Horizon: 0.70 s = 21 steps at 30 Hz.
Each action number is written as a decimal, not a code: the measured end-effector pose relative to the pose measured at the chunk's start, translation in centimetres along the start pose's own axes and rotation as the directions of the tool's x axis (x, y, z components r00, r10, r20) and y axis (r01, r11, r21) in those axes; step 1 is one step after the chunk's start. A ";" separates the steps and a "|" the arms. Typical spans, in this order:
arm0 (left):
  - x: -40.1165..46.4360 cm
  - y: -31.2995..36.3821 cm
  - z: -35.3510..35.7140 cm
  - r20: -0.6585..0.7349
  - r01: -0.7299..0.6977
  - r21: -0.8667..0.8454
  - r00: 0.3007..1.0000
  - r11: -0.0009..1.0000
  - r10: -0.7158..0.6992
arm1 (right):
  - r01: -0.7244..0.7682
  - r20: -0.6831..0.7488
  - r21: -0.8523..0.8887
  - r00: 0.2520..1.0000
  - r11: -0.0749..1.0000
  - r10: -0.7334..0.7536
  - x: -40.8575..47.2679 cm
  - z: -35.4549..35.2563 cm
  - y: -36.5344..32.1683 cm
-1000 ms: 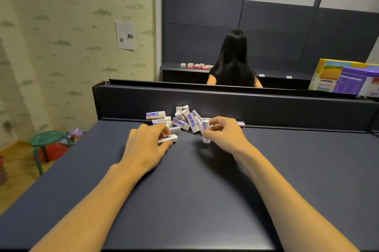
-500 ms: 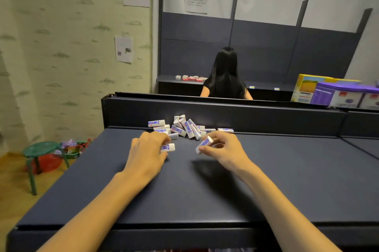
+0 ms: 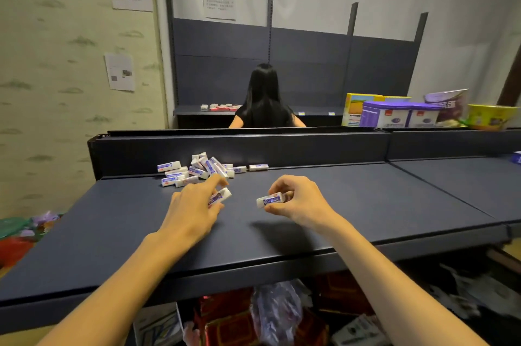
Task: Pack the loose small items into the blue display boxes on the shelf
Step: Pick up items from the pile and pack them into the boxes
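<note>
A heap of small white erasers with blue-purple labels (image 3: 198,169) lies at the back of the dark blue shelf (image 3: 366,199), against its rear wall. My left hand (image 3: 194,210) pinches one eraser (image 3: 221,196) between thumb and fingers, just in front of the heap. My right hand (image 3: 296,202) holds another eraser (image 3: 269,200) by its end, lifted slightly over the shelf. One eraser (image 3: 258,167) lies apart to the right of the heap. No blue display box shows clearly; a blue-white corner (image 3: 517,158) peeks in at the far right edge.
A person with long dark hair (image 3: 263,97) faces away behind the shelf's back wall. Colourful cartons (image 3: 394,113) stand on the upper ledge at right. Bagged goods (image 3: 276,314) fill the level below the shelf. A far shelf holds small packs (image 3: 221,106).
Both hands have drawn back from the heap toward me, each carrying an eraser. The camera has pulled back and tilted, so the shelf's front edge and the level below now show.
</note>
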<state>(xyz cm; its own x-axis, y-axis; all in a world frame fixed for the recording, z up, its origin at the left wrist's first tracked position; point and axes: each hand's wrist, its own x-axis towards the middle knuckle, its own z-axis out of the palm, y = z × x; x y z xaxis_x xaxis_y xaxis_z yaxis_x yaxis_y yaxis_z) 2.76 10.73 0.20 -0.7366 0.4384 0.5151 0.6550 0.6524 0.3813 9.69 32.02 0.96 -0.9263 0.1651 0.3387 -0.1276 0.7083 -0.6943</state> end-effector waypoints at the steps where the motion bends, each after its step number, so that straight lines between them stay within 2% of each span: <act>1: -0.1 0.7 0.3 0.013 -0.019 0.016 1.000 1.000 0.019 | 0.004 -0.005 -0.008 1.000 1.000 -0.004 -0.4 -0.7 0.5; 6: 0.9 6.0 3.3 0.089 -0.058 0.119 0.995 0.991 0.047 | 0.001 -0.083 0.000 0.997 1.000 -0.001 -2.3 -5.7 4.1; 11: 1.9 13.7 8.0 0.114 -0.034 0.039 0.993 0.999 0.029 | -0.009 -0.139 -0.055 0.990 0.998 0.002 -4.8 -12.5 9.2; 17: 2.8 22.2 12.3 0.102 -0.049 0.063 0.994 0.997 0.043 | -0.006 -0.156 -0.118 0.988 0.993 -0.012 -7.7 -19.6 15.5; 21: 3.6 26.6 15.0 0.144 -0.083 0.089 0.987 0.993 0.069 | -0.029 -0.156 -0.141 0.988 0.990 0.006 -9.2 -23.7 19.1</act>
<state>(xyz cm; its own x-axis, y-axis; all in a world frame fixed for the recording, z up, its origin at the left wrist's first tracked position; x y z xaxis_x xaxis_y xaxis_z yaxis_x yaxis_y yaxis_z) 15.05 38.94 0.66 -0.7061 0.5671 0.4239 0.6959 0.6664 0.2677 24.16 60.32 -0.38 -0.8604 0.2747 0.4292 -0.0496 0.7931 -0.6070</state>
